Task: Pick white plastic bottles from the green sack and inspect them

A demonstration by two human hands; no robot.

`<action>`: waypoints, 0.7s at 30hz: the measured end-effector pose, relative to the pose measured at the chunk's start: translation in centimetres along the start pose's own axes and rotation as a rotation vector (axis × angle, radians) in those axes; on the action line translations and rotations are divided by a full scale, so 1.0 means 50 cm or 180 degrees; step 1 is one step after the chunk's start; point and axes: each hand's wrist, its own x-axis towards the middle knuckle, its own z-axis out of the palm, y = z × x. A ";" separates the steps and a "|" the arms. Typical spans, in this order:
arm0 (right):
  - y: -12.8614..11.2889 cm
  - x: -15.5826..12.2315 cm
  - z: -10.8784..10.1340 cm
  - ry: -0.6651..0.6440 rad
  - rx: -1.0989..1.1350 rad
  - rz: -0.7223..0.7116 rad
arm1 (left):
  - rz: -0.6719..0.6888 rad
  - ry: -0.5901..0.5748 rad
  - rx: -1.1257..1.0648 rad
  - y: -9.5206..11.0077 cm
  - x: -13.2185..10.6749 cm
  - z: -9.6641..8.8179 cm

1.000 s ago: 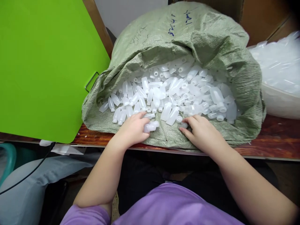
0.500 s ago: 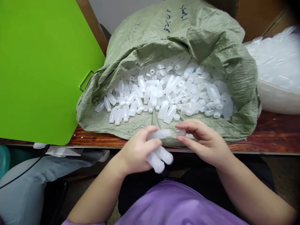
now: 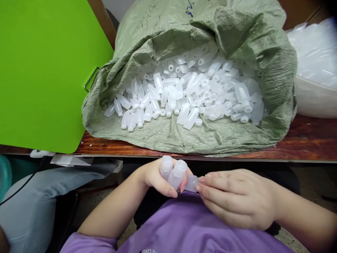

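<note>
My left hand [image 3: 156, 179] is closed around two small translucent plastic bottles [image 3: 177, 174], their rounded ends pointing up and away from me. A third translucent bottle [image 3: 191, 183], with a flat-looking end, sticks out to the right from behind its fingers. My right hand [image 3: 237, 198] has its fingers pressed together, the tips gripping that bottle's right end. Its thumb is hidden. Both hands are low in front of my body, nearer to me than the open sack [image 3: 200, 140], where many similar loose bottles [image 3: 171, 95] lie heaped.
The sack rests on a brown wooden table [image 3: 316, 137]. At the left stands a bright green panel [image 3: 47, 77] with a metal handle [image 3: 91, 79]. A white bag of clear plastic pieces [image 3: 316, 95] sits at the right. Another person's jeans-covered leg [image 3: 28, 211] is at lower left.
Both hands have drawn down toward my body, off the sack's edge. The bottles in my left hand have turned upward. My right hand's fingers, earlier around a clear piece, now grip a bottle's end.
</note>
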 end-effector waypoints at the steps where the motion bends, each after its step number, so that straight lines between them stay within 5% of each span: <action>1: -0.001 -0.003 0.002 0.0001 0.0039 0.0018 | -0.0108 -0.0072 -0.0286 -0.009 0.004 -0.003; 5: -0.004 -0.015 0.008 -0.0210 0.0105 0.0394 | -0.0314 0.0142 -0.1188 -0.024 0.011 0.002; 11: -0.014 -0.018 0.040 -0.0436 0.0835 0.2563 | -0.0712 0.0760 -0.1446 -0.018 0.017 0.022; 13: -0.015 -0.021 0.051 -0.0662 0.0803 0.2877 | -0.0766 0.0799 -0.1233 -0.013 0.020 0.028; 21: -0.021 -0.061 0.058 -0.0227 0.0353 0.1863 | -0.0641 0.0874 -0.0458 0.005 0.008 0.028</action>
